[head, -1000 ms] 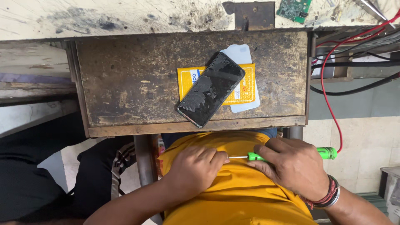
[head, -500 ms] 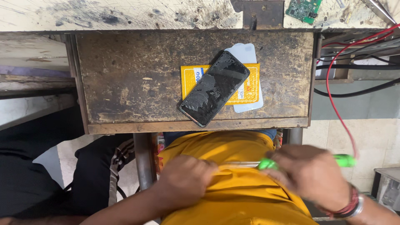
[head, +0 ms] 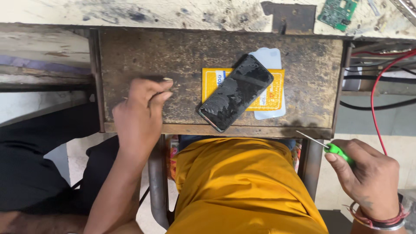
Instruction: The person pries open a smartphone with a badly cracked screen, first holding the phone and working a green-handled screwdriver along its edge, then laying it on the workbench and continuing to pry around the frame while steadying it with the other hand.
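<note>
My left hand [head: 141,110] rests on the worn wooden counter [head: 182,65] with its fingers [head: 162,93] pinched together, though whatever tiny part they may hold is too small for me to make out. My right hand [head: 368,180] sits off to the side below the counter edge, fingers wrapped around a green-handled screwdriver [head: 331,148] whose handle is mostly buried in my fist. The cracked black phone [head: 236,92] lies tilted on a yellow card [head: 271,97], hiding most of it and of a pale sheet [head: 271,58] beneath.
</note>
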